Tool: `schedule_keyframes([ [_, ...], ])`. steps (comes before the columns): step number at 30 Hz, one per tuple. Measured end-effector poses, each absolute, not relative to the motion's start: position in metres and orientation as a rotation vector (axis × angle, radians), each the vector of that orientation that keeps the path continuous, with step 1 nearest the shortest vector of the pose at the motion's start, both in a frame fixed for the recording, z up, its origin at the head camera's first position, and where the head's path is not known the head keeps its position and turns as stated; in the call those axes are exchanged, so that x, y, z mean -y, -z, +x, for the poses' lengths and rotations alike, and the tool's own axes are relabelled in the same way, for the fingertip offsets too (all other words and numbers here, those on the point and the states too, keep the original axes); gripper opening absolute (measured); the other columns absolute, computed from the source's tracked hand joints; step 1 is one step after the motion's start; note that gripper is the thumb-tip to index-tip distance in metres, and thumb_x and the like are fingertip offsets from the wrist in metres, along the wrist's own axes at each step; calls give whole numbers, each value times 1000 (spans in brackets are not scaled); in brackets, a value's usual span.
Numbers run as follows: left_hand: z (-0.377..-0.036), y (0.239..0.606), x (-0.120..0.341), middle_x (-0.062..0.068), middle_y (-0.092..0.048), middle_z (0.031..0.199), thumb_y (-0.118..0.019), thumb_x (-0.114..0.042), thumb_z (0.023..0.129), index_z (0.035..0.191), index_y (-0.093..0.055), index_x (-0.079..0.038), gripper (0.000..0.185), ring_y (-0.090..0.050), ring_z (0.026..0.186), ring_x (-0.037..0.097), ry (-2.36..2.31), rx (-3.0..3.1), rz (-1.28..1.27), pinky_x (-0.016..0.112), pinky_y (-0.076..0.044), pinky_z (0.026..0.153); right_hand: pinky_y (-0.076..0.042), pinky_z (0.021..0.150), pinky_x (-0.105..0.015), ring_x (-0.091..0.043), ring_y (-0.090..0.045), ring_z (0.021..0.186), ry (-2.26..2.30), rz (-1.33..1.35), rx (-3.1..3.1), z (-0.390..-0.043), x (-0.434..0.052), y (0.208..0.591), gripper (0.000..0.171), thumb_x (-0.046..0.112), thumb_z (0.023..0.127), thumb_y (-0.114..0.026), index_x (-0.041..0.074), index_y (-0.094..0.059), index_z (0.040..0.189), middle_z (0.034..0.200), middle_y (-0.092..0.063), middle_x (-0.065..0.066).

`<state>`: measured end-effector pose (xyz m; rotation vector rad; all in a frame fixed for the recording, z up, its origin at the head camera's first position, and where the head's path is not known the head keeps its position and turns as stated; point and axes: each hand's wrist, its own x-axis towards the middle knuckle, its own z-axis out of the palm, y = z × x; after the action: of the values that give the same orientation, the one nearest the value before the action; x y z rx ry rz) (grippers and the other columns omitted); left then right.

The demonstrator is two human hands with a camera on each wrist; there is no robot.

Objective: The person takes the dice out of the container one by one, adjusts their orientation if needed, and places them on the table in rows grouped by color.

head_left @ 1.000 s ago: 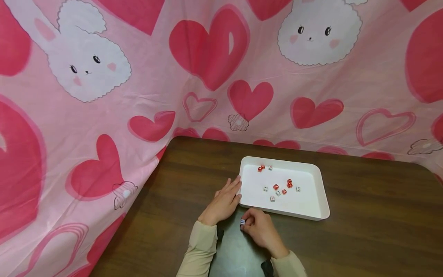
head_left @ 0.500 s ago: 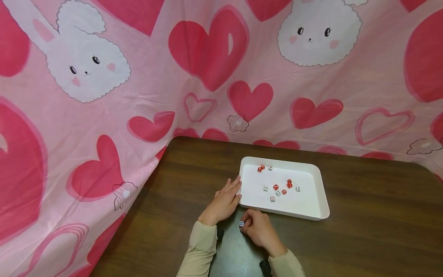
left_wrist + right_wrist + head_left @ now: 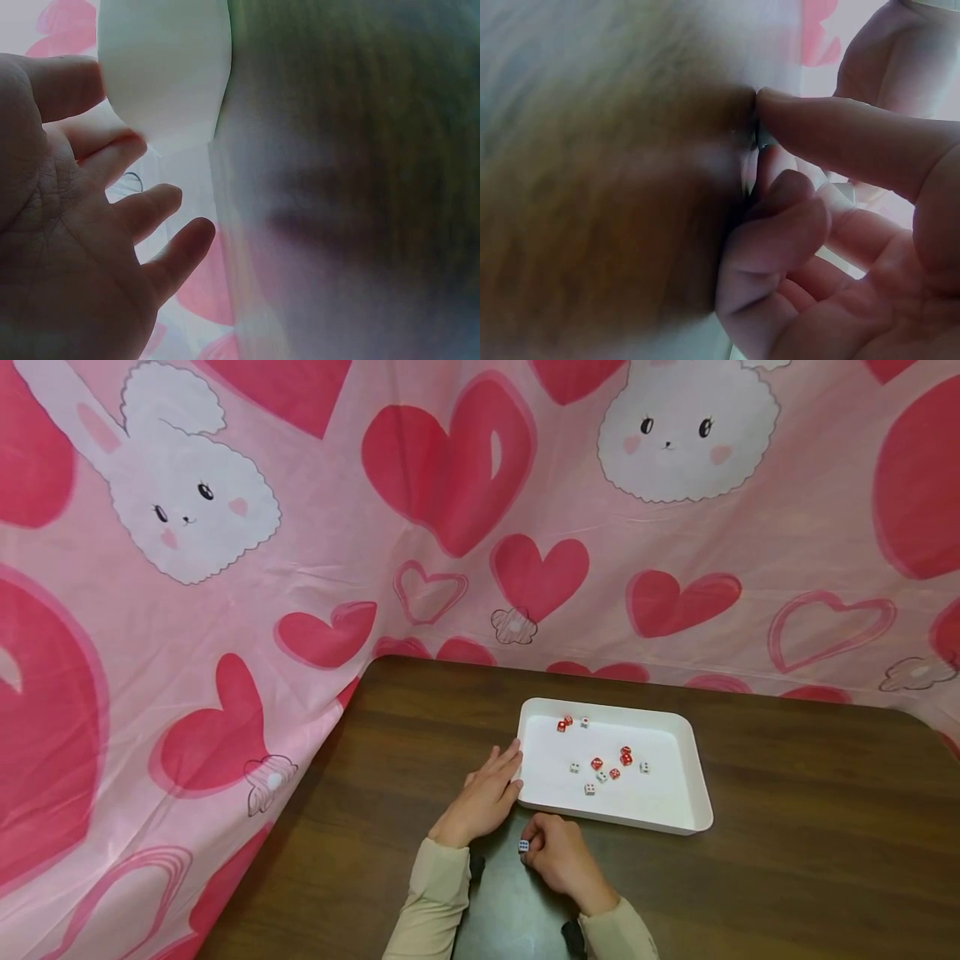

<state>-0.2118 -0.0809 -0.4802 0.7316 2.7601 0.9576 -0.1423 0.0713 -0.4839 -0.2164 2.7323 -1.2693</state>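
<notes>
we count one small white die with dark pips (image 3: 523, 845) on the dark brown wooden table (image 3: 787, 827), pinched at the fingertips of the right hand (image 3: 561, 857), just in front of the near rim of the white rectangular plastic tray (image 3: 678, 793). the die is a cube, so we note no long axis; a pipped face looks up toward the head camera, but we cannot read the number. in the right wrist view, thumb and curled fingers close on something small against the table.

in the tray we count about ten dice: five small red dice (image 3: 597, 763) and five small white dice (image 3: 590, 789), loose and scattered.

the left hand (image 3: 483, 797) lies flat on the table, fingers straight and relaxed, fingertips touching the tray's left wall, holding nothing.

a pink cloth with hearts and rabbits (image 3: 450, 485) hangs behind the table.
</notes>
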Motion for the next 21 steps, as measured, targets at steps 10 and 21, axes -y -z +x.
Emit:
schedule_keyframes([
  [10,-211,479,81,3,-23,161,-44,-25,102,149,-35,-6,51,-17,149,34,-958,-2752,726,61,-24,111,-39,52,-22,-8,-48,55,1284,-217,-2714,-142,-72,484,18,-5,67,-74,7,-63,76,60,-56,3],
  [21,-211,480,80,2,-22,161,-45,-26,102,149,-35,-8,51,-16,149,32,-952,-2754,701,62,-24,111,-39,53,-23,-9,-48,55,1287,-186,-2665,-143,-73,483,21,0,67,-79,6,-63,78,62,-55,2],
])
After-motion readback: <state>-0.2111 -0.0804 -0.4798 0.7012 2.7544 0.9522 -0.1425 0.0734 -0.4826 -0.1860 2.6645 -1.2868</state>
